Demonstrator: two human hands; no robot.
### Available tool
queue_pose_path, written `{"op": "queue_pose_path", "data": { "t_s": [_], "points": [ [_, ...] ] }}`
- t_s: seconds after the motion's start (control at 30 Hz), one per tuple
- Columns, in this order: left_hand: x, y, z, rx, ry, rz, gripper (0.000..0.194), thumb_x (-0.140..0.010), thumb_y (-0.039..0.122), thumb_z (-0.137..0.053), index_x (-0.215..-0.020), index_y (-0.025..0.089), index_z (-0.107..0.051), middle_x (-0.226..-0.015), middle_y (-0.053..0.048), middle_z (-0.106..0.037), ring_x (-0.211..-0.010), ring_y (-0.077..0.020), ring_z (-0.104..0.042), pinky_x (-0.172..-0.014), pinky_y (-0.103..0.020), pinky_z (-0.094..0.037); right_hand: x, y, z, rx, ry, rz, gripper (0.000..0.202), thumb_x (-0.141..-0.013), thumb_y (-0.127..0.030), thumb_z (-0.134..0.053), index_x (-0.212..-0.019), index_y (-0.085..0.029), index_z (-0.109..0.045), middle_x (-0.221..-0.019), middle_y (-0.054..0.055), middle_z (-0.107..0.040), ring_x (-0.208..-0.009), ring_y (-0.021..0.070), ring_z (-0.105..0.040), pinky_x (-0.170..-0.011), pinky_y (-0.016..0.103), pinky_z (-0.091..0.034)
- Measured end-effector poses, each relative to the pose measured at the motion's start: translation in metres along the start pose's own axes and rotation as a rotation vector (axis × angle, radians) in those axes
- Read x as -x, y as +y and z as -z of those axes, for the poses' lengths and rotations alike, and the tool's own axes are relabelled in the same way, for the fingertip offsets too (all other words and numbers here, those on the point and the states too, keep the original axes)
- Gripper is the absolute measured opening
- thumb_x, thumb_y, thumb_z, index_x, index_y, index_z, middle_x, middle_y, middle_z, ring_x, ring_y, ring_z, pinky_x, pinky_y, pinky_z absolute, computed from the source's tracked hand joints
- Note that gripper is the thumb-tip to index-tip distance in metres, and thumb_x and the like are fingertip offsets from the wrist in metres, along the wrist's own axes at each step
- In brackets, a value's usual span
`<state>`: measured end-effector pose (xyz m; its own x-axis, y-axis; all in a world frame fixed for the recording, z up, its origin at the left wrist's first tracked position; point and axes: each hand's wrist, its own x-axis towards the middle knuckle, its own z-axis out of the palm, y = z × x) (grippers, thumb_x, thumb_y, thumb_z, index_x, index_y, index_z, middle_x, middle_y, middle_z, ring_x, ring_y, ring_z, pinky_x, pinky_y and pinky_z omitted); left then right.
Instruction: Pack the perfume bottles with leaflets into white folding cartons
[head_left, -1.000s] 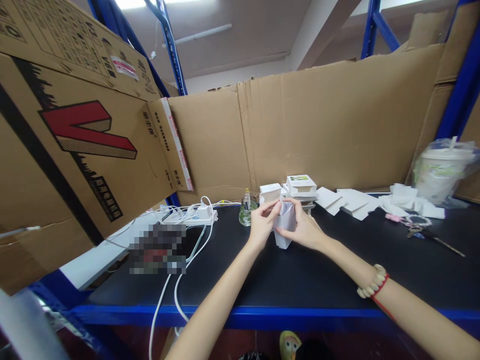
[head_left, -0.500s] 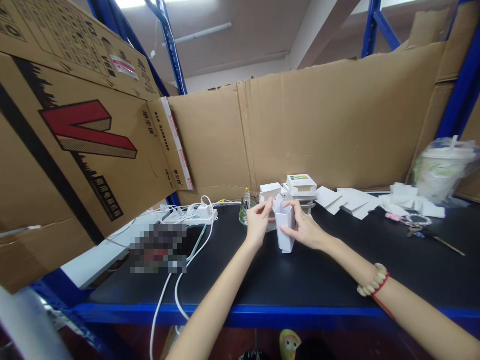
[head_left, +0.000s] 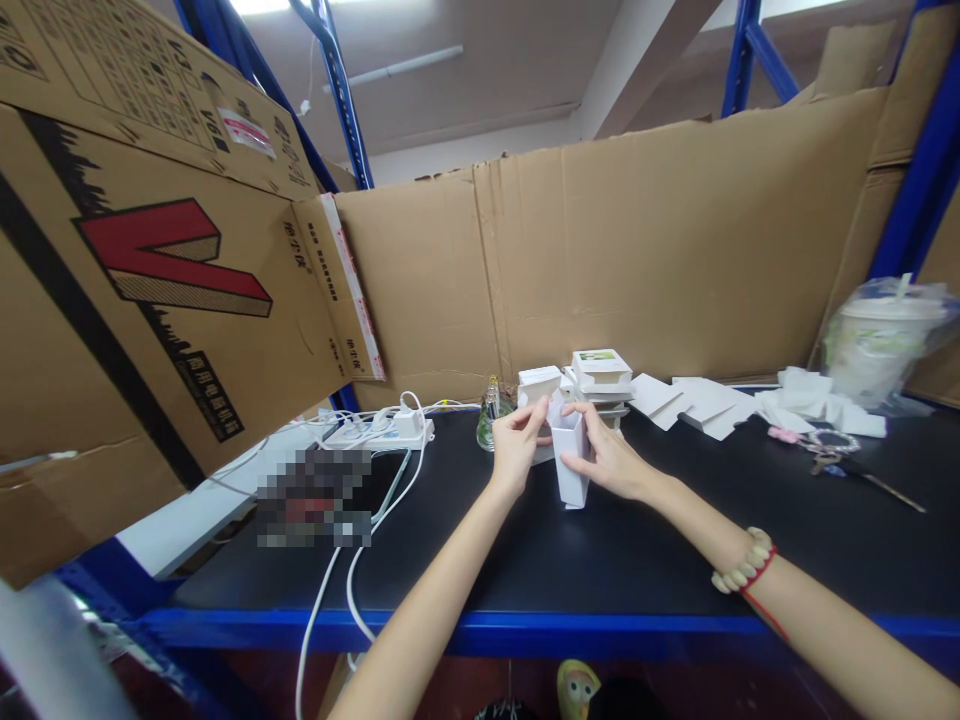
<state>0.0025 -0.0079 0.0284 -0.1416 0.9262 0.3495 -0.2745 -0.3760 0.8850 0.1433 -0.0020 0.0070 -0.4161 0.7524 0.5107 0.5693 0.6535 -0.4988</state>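
The carton (head_left: 247, 350) bears a red "V" (head_left: 150, 227); also "商用电脑机箱" (head_left: 208, 395).

Sm. box (head_left: 572, 475): mid, btwn L hand (head_left: 514, 450) & R hand (head_left: 613, 457)
Box stack (head_left: 602, 372): bhnd sm. box, slightly R
Bottle (head_left: 485, 435): bhnd L hand, L of stack
Pwr strip (head_left: 375, 440): L of bottle
Cable (head_left: 349, 577): over shelf's (head_left: 675, 570) frt edge, L side
Papers (head_left: 716, 405): R of stack
Keys (head_left: 829, 465): in frt of papers
Cup (head_left: 874, 350): far R, bhnd keys
Carton (head_left: 172, 370): far L
Cardbd panel (head_left: 675, 230): along back

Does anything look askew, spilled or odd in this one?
The carton at left looks askew: its red V lies sideways. A pixelated patch hides part of the table. No spill shows; the box in the right hand has no clear damage.
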Motion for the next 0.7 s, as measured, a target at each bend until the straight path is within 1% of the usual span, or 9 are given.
{"op": "queue_pose_path", "data": {
  "t_s": [0.1,0.2,0.33,0.4,0.47,0.53,0.6,0.67,0.7],
  "points": [
    [-0.0005,0.0001,0.0004,0.013,0.003,0.001,0.048,-0.045,0.055,-0.072,-0.060,0.010,-0.068,-0.049,0.003,-0.049,-0.049,-0.0061,-0.046,-0.045,-0.021,-0.053,-0.0004,0.0002,-0.0011,-0.015,0.031,0.011,0.046,-0.070,-0.042,-0.051,-0.108,-0.024,-0.031,-0.094,0.004,-0.053,-0.056,0.0133,-0.047,-0.054,0.030,-0.042],
    [-0.0008,0.0007,0.0012,0.011,0.001,0.002,0.049,-0.044,0.055,-0.072,-0.061,0.010,-0.069,-0.048,0.004,-0.049,-0.048,-0.0057,-0.045,-0.043,-0.020,-0.051,-0.0006,-0.0033,-0.0002,-0.029,0.037,0.015,0.046,-0.068,-0.040,-0.052,-0.106,-0.024,-0.031,-0.097,0.005,-0.053,-0.060,0.0141,-0.049,-0.055,0.030,-0.042],
    [0.0000,0.0014,0.0019,-0.005,-0.016,0.006,0.051,-0.042,0.057,-0.072,-0.063,0.010,-0.069,-0.050,0.002,-0.053,-0.049,-0.0069,-0.048,-0.043,-0.020,-0.050,-0.0006,-0.0083,0.0008,-0.013,0.041,-0.031,0.048,-0.065,-0.038,-0.055,-0.105,-0.024,-0.032,-0.101,0.005,-0.052,-0.060,0.0133,-0.050,-0.055,0.030,-0.043],
    [0.0008,0.0012,0.0016,-0.012,-0.033,0.003,0.053,-0.042,0.059,-0.071,-0.064,0.010,-0.069,-0.054,0.000,-0.057,-0.051,-0.0089,-0.051,-0.044,-0.021,-0.050,-0.0005,-0.0089,-0.0002,-0.002,0.060,-0.058,0.050,-0.063,-0.037,-0.058,-0.105,-0.025,-0.032,-0.100,0.005,-0.053,-0.057,0.0127,-0.050,-0.055,0.030,-0.044],
    [0.0017,0.0005,0.0012,-0.027,-0.063,-0.002,0.056,-0.044,0.060,-0.070,-0.068,0.011,-0.070,-0.059,-0.002,-0.060,-0.055,-0.0114,-0.054,-0.045,-0.022,-0.051,-0.0002,-0.0085,-0.0020,-0.023,0.060,-0.095,0.053,-0.061,-0.037,-0.061,-0.104,-0.025,-0.032,-0.096,0.004,-0.055,-0.058,0.0139,-0.053,-0.058,0.032,-0.045],
    [0.0025,-0.0005,0.0013,-0.055,-0.105,-0.010,0.058,-0.049,0.064,-0.066,-0.073,0.011,-0.069,-0.061,-0.004,-0.061,-0.059,-0.0137,-0.056,-0.048,-0.025,-0.051,-0.0002,-0.0077,-0.0042,-0.086,0.050,-0.139,0.056,-0.059,-0.038,-0.064,-0.102,-0.024,-0.032,-0.092,0.003,-0.058,-0.065,0.0167,-0.058,-0.063,0.034,-0.047],
    [0.0031,-0.0013,0.0027,-0.110,-0.141,-0.050,0.059,-0.058,0.066,-0.058,-0.078,0.011,-0.068,-0.061,-0.004,-0.062,-0.062,-0.0156,-0.058,-0.052,-0.027,-0.052,-0.0007,-0.0068,-0.0062,-0.155,0.058,-0.178,0.058,-0.057,-0.039,-0.066,-0.101,-0.024,-0.031,-0.091,0.003,-0.060,-0.072,0.0191,-0.060,-0.068,0.036,-0.048],
    [0.0034,-0.0014,0.0056,-0.214,-0.140,-0.147,0.055,-0.069,0.062,-0.049,-0.089,0.013,-0.066,-0.063,-0.004,-0.063,-0.066,-0.0162,-0.059,-0.059,-0.027,-0.051,-0.0021,-0.0060,-0.0073,-0.223,0.107,-0.187,0.061,-0.055,-0.040,-0.068,-0.101,-0.024,-0.032,-0.093,0.004,-0.060,-0.074,0.0198,-0.061,-0.071,0.039,-0.048],
    [0.0034,-0.0012,0.0074,-0.287,-0.116,-0.209,0.050,-0.074,0.057,-0.045,-0.095,0.015,-0.063,-0.065,-0.003,-0.063,-0.068,-0.0157,-0.059,-0.062,-0.026,-0.050,-0.0032,-0.0060,-0.0072,-0.266,0.143,-0.180,0.062,-0.054,-0.041,-0.068,-0.102,-0.024,-0.032,-0.095,0.005,-0.060,-0.075,0.0199,-0.061,-0.073,0.040,-0.048]
  ]
}}
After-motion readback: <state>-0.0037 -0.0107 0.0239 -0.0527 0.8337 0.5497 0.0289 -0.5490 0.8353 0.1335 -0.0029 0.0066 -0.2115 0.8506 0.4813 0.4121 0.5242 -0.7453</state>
